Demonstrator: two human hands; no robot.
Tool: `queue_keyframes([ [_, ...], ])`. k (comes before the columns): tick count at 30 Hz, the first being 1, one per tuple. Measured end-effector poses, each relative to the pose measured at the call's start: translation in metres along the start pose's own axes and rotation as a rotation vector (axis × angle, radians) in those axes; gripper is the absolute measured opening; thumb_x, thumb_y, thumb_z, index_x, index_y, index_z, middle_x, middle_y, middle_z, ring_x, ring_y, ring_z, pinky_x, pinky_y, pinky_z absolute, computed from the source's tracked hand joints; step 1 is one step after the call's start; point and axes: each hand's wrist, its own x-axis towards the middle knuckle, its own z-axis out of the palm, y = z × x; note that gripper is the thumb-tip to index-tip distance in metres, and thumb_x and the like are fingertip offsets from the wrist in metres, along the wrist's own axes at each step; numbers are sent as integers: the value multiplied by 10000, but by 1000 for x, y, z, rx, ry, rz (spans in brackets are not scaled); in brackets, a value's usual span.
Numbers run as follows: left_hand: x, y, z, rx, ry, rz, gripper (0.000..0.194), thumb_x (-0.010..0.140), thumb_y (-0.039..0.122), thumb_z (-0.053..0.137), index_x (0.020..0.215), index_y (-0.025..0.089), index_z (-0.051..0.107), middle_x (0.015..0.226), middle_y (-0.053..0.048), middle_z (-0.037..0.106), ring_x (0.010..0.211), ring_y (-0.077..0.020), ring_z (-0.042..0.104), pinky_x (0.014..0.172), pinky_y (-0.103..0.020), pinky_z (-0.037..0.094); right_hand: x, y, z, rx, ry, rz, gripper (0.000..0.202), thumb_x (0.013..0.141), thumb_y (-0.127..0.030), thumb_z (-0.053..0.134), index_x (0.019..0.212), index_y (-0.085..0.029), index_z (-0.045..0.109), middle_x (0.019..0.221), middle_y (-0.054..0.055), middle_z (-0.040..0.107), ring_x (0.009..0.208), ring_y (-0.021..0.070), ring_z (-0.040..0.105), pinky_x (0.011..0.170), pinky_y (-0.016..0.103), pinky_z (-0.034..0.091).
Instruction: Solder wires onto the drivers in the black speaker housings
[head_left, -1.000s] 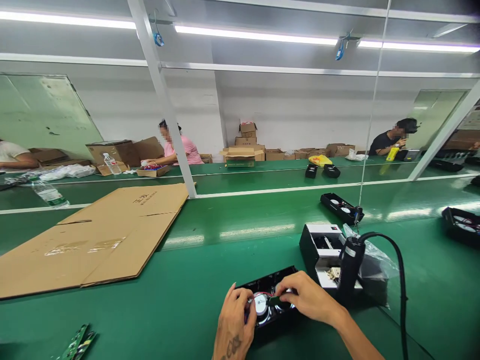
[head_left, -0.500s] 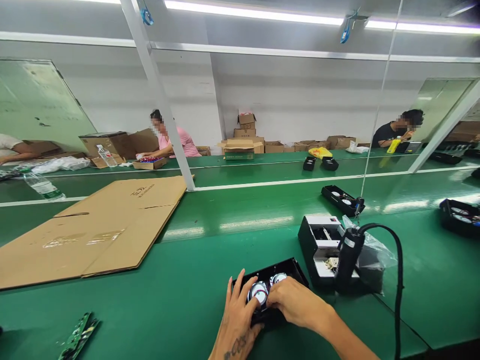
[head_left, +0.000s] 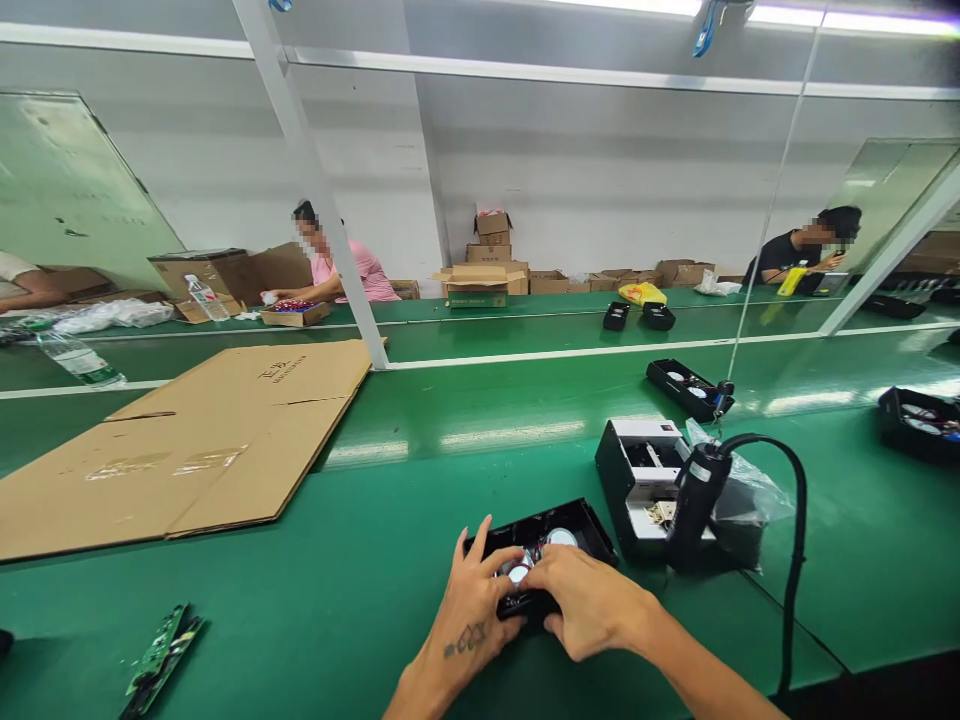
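A shallow black case [head_left: 589, 520] lies tilted across the green bench in front of me, with two round white-faced parts and thin wires inside. My left hand [head_left: 480, 590] grips the near left side of the case, its fingers reaching over the rim and toward the left round part [head_left: 517, 574]. My right hand [head_left: 589, 600] bends over the front wall, fingertips closed together beside that same part. What those fingertips pinch is hidden. The right round part [head_left: 561, 538] shows uncovered just beyond my right knuckles.
Right of the case stand a black-and-white housing [head_left: 637, 490] and a hanging black cylindrical tool [head_left: 697, 505] with a thick cable. A flattened cardboard sheet [head_left: 202, 440] covers the left. Green circuit boards [head_left: 161, 660] lie front left. Another black case [head_left: 686, 388] sits farther back. Two people work opposite.
My right hand has shifted slightly left, over the left round part, and the right one shows more fully. My left hand stays at the case. The view has tilted down a little.
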Motion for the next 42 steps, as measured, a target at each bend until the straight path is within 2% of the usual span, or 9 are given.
queue_keyframes([
  [3, 23, -8, -24, -176, -221, -114, 258, 663, 223, 879, 894, 319, 816, 1379, 35, 739, 1577, -478, 314, 1264, -772, 161, 12, -1, -9, -88, -55, 0, 569, 767, -169, 662, 1330, -255, 667, 1152, 132, 751, 1137, 300, 696, 860, 331, 496],
  [6, 47, -22, -42, -260, -290, -159, 177, 635, 342, 913, 702, 258, 772, 1308, 37, 767, 1409, -370, 563, 1279, -545, 285, 35, 1, -24, -131, -83, 28, 533, 787, -209, 675, 1319, -239, 669, 1093, 129, 774, 1047, 296, 734, 745, 309, 467],
  [9, 66, -35, -50, -313, -337, -186, 291, 601, 445, 908, 621, 225, 718, 1219, 31, 782, 1086, -252, 701, 986, -343, 492, 60, 5, -39, -129, -129, 3, 507, 710, -258, 760, 1214, -219, 726, 1010, 95, 803, 902, 273, 746, 617, 289, 404],
  [11, 74, -40, -52, -355, -368, -195, 380, 548, 484, 918, 559, 204, 662, 1129, 31, 785, 897, -186, 675, 753, -283, 461, 73, 7, -47, -128, -167, 2, 460, 657, -292, 813, 1106, -207, 764, 933, 75, 802, 835, 254, 733, 558, 280, 368],
  [14, 80, -44, -51, -406, -391, -202, 454, 473, 499, 939, 524, 192, 608, 995, 36, 757, 806, -146, 597, 646, -274, 369, 83, 8, -54, -119, -211, 29, 426, 624, -336, 860, 1022, -208, 781, 859, 39, 785, 771, 215, 708, 532, 263, 361],
  [21, 81, -45, -47, -448, -390, -228, 443, 533, 458, 891, 511, 186, 542, 892, 46, 681, 776, -126, 517, 646, -287, 313, 80, 1, -55, -125, -206, 56, 419, 636, -384, 857, 1002, -195, 780, 868, 61, 782, 808, 236, 710, 527, 276, 331],
  [32, 81, -39, -55, -476, -416, -233, 418, 557, 414, 880, 492, 181, 540, 981, 48, 708, 761, -123, 505, 660, -289, 323, 73, 9, -41, -86, -124, 38, 403, 659, -372, 815, 1030, -219, 787, 835, 52, 774, 737, 219, 687, 507, 277, 296],
  [36, 80, -37, -55, -497, -416, -259, 422, 531, 425, 897, 514, 181, 553, 1019, 49, 696, 792, -128, 517, 676, -284, 331, 74, 11, -38, -51, -97, 44, 307, 652, -348, 806, 920, -198, 796, 703, 19, 703, 617, 172, 599, 489, 279, 291],
  [42, 81, -37, -55, -504, -446, -259, 368, 526, 410, 903, 566, 185, 615, 997, 52, 661, 784, -120, 517, 668, -276, 332, 77, 13, -39, 10, -110, 60, 325, 601, -366, 850, 878, -206, 791, 624, -33, 591, 559, 140, 531, 463, 269, 297],
])
